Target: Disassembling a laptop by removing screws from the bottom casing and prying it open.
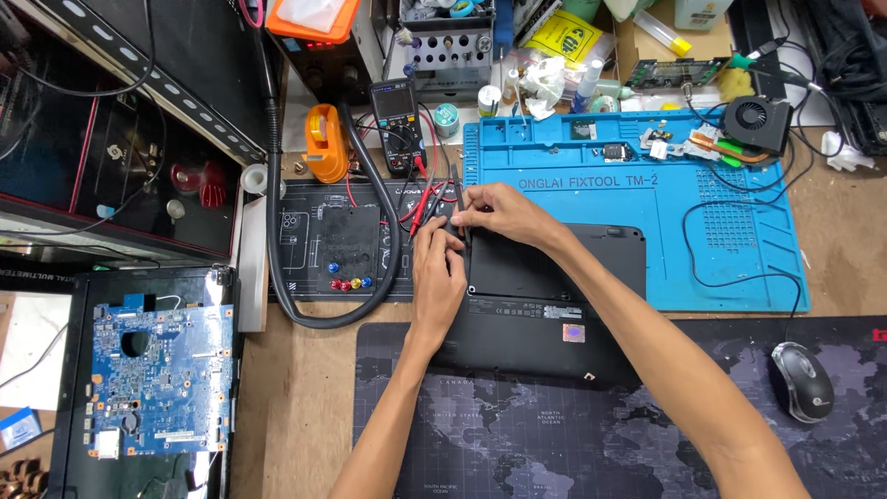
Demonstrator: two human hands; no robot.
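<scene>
A black laptop (554, 305) lies upside down on the bench, its bottom cover facing up. My left hand (436, 277) rests flat on the laptop's left edge, fingers pressing near the corner. My right hand (499, 214) reaches across from the right and pinches a thin dark tool at the laptop's far left corner. What the tool's tip touches is hidden by my fingers.
A blue silicone repair mat (721, 240) with small parts and a cooling fan (756, 120) lies behind. A multimeter (395, 125) with red and black probes, a black hose (277, 231), a bare blue circuit board (152, 379) at left, a mouse (802, 381) on a dark map-print desk mat (517, 434).
</scene>
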